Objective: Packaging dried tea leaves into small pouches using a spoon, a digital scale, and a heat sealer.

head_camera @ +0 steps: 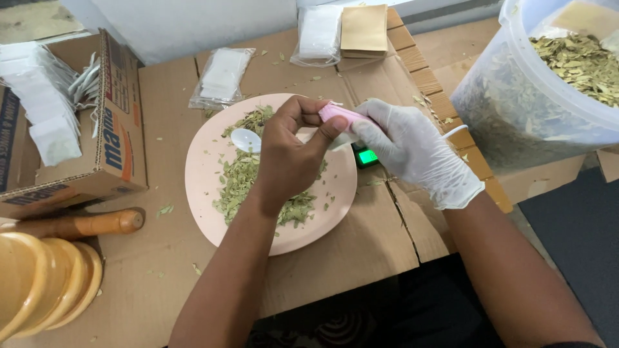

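At frame centre, the bare left hand point(290, 154) and gloved right hand point(412, 151) both pinch a pink sealer point(345, 116) over the plate point(200, 174); a slip could scatter leaves point(238, 180).

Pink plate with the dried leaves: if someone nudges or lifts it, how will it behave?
The pink plate looks rigid and shallow, so it would probably slide flat on the cardboard rather than tip. The dried leaves lie loose and look light; a tilt or jolt would likely scatter them over the low rim.
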